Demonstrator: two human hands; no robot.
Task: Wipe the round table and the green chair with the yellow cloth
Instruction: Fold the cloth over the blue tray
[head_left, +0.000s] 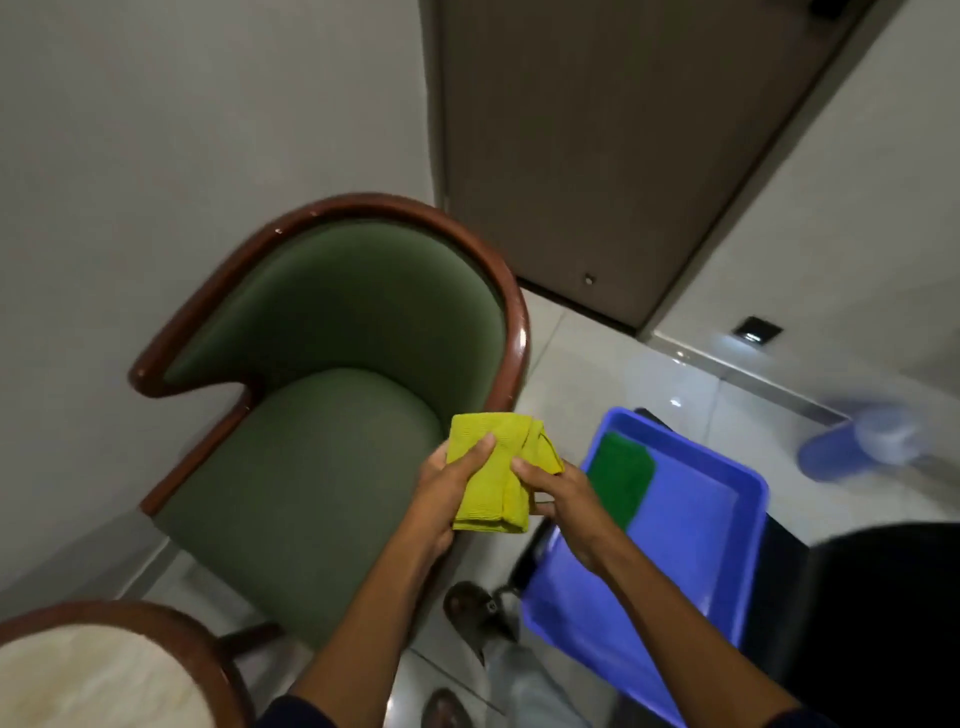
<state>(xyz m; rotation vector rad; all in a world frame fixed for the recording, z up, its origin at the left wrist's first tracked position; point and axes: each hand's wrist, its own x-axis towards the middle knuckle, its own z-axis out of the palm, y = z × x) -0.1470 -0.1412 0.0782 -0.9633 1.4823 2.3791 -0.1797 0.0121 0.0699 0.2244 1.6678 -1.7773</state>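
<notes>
A folded yellow cloth (493, 470) is held in the air between both hands, just over the right front corner of the green chair (311, 441). My left hand (441, 493) grips its left side with the thumb on top. My right hand (563, 501) pinches its right edge. The chair has a green padded seat and back inside a curved brown wooden frame (363, 205). The round table (104, 670), pale top with a brown wooden rim, shows only at the bottom left corner.
A blue plastic tray (691, 540) holding a green cloth (621, 475) sits to the right of the chair. A blurred blue bottle (857, 441) stands further right. A brown door (597, 156) is behind; my feet are on the tiled floor below.
</notes>
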